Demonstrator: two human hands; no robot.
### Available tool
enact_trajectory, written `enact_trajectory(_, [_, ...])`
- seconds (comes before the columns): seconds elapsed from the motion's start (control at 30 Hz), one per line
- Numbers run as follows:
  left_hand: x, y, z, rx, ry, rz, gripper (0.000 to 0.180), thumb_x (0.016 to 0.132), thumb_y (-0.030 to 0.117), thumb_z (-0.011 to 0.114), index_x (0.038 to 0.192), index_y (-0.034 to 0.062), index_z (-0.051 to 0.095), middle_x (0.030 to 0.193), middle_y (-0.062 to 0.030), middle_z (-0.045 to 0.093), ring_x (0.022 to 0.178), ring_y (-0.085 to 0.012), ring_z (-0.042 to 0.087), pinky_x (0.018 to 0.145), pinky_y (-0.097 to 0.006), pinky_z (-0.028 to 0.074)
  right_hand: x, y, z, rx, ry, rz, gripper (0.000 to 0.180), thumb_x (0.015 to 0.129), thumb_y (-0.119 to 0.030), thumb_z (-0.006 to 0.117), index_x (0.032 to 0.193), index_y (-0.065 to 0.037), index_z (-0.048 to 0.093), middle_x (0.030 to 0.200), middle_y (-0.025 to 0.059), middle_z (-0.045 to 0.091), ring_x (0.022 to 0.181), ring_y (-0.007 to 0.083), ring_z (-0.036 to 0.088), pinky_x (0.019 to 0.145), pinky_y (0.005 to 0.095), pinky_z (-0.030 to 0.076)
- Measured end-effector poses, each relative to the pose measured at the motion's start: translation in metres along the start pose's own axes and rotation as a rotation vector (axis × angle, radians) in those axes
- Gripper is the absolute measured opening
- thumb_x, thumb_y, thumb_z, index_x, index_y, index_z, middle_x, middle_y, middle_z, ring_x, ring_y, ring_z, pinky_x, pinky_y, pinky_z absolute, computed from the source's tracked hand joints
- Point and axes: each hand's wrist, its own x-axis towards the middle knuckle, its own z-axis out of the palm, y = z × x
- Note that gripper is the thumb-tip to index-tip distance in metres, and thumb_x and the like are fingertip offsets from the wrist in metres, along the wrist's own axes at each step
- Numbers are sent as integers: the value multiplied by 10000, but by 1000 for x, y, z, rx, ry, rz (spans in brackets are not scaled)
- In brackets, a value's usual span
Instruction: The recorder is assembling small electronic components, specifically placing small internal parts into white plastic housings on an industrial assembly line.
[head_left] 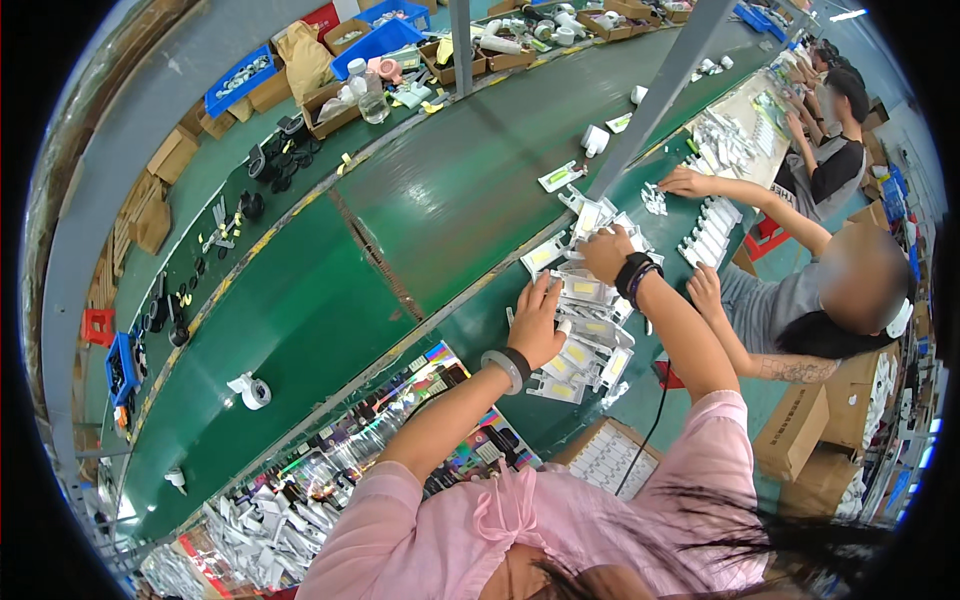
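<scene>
A pile of flat white plastic pieces with yellow rectangles (pixel 575 355) lies on the green bench in front of me. My left hand (pixel 537 328) rests against the pile's left side, fingers apart and thumb spread over the pieces. Farther up the pile, my right hand (pixel 608 256) is closed with bent fingers on a white plastic piece (pixel 588 218); its fingertips are partly hidden among the parts. A grey band circles my left wrist, dark bands my right.
A green conveyor belt (pixel 440 240) runs beyond the bench, and a grey post (pixel 660 95) rises beside the pile. At right, a co-worker's hands (pixel 690 182) are near rows of white parts (pixel 710 235). Shiny printed packages (pixel 350 440) lie at left; a cardboard box (pixel 610 455) stands near me.
</scene>
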Motion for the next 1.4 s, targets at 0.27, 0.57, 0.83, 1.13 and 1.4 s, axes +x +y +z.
enact_trajectory(0.27, [-1, 14, -7, 329, -143, -281, 897, 752, 223, 705, 1532, 152, 267, 1562, -225, 253, 1148, -339, 562, 986, -456, 386, -33, 14, 22, 75, 178, 189, 283, 848, -293, 661, 1087, -144, 682, 1061, 72, 669, 1084, 259, 590, 944, 428, 420])
enact_trajectory(0.57, [-39, 3, -24, 269, -146, -287, 788, 777, 184, 656, 1489, 99, 328, 1542, -228, 280, 1283, -372, 478, 1042, -512, 363, -69, 3, 21, 195, 276, 228, 326, 822, -309, 700, 1085, -117, 681, 1149, 88, 635, 1180, 277, 545, 993, 468, 397])
enact_trajectory(0.83, [-162, -23, -57, -12, -88, -300, 503, 791, 164, 626, 1280, 58, 564, 1394, -188, 485, 1190, -375, 546, 1019, -507, 405, -90, -24, 16, 364, 352, 137, 288, 799, -268, 728, 1036, -106, 708, 1197, 79, 623, 1217, 309, 513, 988, 480, 427])
enact_trajectory(1.13, [-286, -15, -107, -504, -77, -509, 312, 905, 68, 602, 1207, -8, 585, 1137, -162, 595, 901, -236, 664, 679, -347, 552, 66, -75, -66, 570, 30, -66, 330, 793, -307, 689, 890, 9, 707, 920, 249, 672, 894, 429, 645, 814, 493, 508])
enact_trajectory(1.4, [-311, -39, -128, -538, 57, -595, 346, 933, 85, 596, 1275, 37, 584, 1175, -83, 663, 1037, -160, 631, 891, -303, 504, 161, -77, -13, 299, 80, 467, 239, 919, -159, 564, 1059, -85, 744, 1109, 156, 711, 1046, 277, 694, 838, 374, 570])
